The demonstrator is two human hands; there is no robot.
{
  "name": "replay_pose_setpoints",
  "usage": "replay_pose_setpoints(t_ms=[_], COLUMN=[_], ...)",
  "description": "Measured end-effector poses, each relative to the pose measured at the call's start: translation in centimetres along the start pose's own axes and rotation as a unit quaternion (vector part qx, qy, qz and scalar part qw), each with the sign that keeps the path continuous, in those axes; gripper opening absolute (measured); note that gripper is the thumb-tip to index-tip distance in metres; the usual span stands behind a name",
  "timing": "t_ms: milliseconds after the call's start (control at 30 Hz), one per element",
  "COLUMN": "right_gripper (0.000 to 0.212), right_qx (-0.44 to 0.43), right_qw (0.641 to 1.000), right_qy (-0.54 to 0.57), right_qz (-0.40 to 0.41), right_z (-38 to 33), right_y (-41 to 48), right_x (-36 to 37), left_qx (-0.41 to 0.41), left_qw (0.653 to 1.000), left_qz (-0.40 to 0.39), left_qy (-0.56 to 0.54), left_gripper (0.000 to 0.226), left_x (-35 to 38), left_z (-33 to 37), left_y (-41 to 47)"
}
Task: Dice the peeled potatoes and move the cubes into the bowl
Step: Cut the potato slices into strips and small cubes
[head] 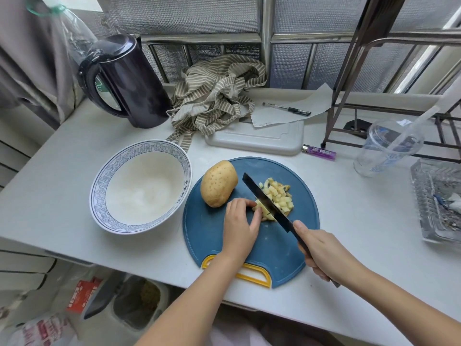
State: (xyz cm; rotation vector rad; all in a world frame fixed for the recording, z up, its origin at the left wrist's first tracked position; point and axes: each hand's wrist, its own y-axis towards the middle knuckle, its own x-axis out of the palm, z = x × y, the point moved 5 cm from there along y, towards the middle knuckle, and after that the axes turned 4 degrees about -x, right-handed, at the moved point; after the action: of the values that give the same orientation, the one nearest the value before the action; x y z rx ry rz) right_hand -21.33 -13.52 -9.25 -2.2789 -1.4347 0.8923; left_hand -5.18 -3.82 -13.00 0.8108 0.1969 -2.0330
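On the round blue cutting board lies a whole potato at the upper left. A pile of pale potato cubes sits at the board's middle. My left hand holds down a cut potato piece with curled fingers, just left of the blade. My right hand grips the handle of a dark knife, whose blade slants down through the pile. A white bowl with a blue patterned rim stands left of the board, with no cubes in it.
A dark kettle stands at the back left, a striped cloth and a white board behind. A purple lighter, a plastic cup, a glass tray and a metal rack are on the right.
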Motion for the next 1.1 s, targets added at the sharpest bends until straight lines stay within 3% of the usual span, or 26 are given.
replay_pose_setpoints(t_ms=[167,467,800,967,1100], right_gripper=[0.059,0.055,0.055,0.054,0.053], right_qx=[0.014,-0.007,0.0,0.051,0.038], right_qw=[1.0,0.995,0.998,0.99,0.992], right_qy=[-0.015,-0.09,-0.038,0.133,0.117], right_qz=[-0.017,0.031,0.049,0.019,0.021], right_z=[0.2,0.7,0.3,0.5,-0.2], right_y=[0.2,0.6,2.2,1.8,0.9], right_x=[0.3,1.7,2.8,2.0,1.5], left_qx=[0.006,0.018,0.025,0.026,0.029], left_qw=[1.0,1.0,1.0,1.0,1.0], left_qz=[0.004,-0.001,-0.002,-0.005,-0.009], left_qy=[-0.002,0.0,0.009,-0.002,-0.002], left_gripper=[0.015,0.02,0.009,0.015,0.016], left_x=[0.0,-0.1,0.2,0.1,0.0], left_z=[0.0,0.1,-0.1,0.0,0.0], left_y=[0.0,-0.1,-0.2,-0.2,-0.1])
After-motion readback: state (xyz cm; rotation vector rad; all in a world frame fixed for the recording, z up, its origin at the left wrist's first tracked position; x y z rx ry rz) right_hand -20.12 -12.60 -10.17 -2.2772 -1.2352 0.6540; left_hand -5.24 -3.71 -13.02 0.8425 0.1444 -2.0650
